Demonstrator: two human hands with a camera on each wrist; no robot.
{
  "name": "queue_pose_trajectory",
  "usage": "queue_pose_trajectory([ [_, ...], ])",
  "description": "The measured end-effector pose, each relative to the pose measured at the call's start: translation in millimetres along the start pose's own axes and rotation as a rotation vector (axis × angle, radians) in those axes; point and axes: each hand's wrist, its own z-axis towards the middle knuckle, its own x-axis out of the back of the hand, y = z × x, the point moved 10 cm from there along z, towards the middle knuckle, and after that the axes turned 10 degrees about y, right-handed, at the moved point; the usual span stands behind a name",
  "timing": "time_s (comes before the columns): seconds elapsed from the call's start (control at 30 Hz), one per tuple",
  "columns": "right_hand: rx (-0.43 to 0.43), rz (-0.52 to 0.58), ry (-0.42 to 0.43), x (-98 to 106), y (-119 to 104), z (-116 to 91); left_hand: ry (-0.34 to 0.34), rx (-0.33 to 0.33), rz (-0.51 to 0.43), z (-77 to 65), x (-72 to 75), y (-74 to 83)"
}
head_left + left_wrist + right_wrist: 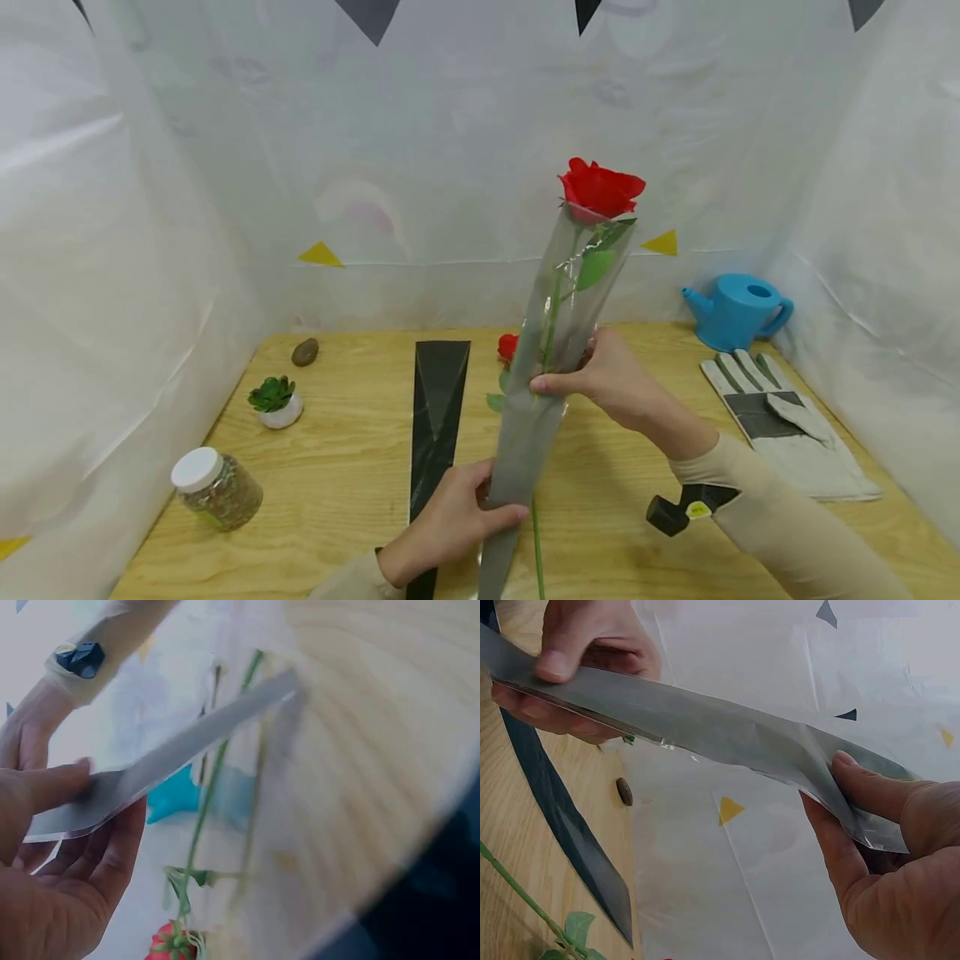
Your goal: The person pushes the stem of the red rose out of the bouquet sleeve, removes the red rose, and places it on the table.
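Your left hand (453, 512), the nearer of the two hands, grips the narrow lower part of the grey-backed clear sleeve (517, 467), with the thumb across its front and the fingers curled behind. Your right hand (626, 387) grips the same sleeve higher up and farther out, at its right edge, thumb in front and fingers behind. The sleeve extends between and past both hands, raised above the bench (337, 450). Its long axis is tilted: the narrow end points down toward you and slightly left; the wide mouth points up and to the right. The red rose (602, 190) sits inside, stem along this axis, bloom projecting from the mouth. Below, a second rose (507, 347) lies on the bench, stem toward you, partly hidden by the sleeve. To its left, a black sleeve (435, 417) lies flat, its near part partly covered by your left hand. Farther out at left, in order, are a white-capped jar (225, 496), a potted succulent (276, 402) and a brown stone (305, 352). At right lies a work glove (798, 446), with a blue watering can (731, 312) beyond it.
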Motion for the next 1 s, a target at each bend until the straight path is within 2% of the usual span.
queue_pose_trajectory([
  [0.23, 0.008, -0.047, -0.035, -14, 7, -3, 0.118, -0.042, -0.017, 7.6, 10.3, 16.4],
  [0.33, 0.009, -0.049, -0.05, -15, 8, -3, 0.136, -0.049, -0.009, 8.1, 12.1, 18.4],
  [0.5, -0.02, 0.029, -0.049, -4, 1, 0, 0.126, -0.054, 0.016, 6.7, 12.1, 17.4],
  [0.67, 0.014, 0.109, 0.015, 16, -16, 5, 0.102, -0.05, 0.024, 4.8, 11.4, 14.1],
  [0.77, 0.022, 0.158, 0.031, 21, -22, 6, 0.085, -0.047, 0.021, 4.0, 10.9, 12.7],
  [1.0, 0.0, 0.145, 0.054, 23, -21, 4, 0.057, -0.034, 0.006, 2.8, 9.4, 10.4],
])
